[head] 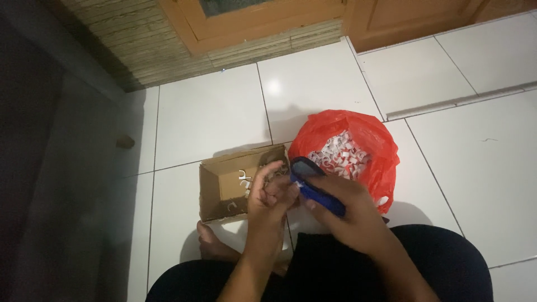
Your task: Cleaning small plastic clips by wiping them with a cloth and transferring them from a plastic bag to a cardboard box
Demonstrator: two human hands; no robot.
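Note:
My right hand (348,215) grips a dark blue tool (313,187), angled up to the left over my lap. My left hand (268,196) has its fingers curled at the tool's tip; whether a small white piece sits between them I cannot tell. Just behind the tool stands an open red plastic bag (376,144) full of several small white clips (338,155). To the left lies an open brown cardboard box (221,193) with a few white clips (244,179) inside.
I sit on a white tiled floor (212,114), my dark-clothed knees (436,263) at the bottom and a bare foot (210,243) by the box. A woven mat (145,45) and wooden door frame (268,19) lie ahead. A dark wall runs along the left.

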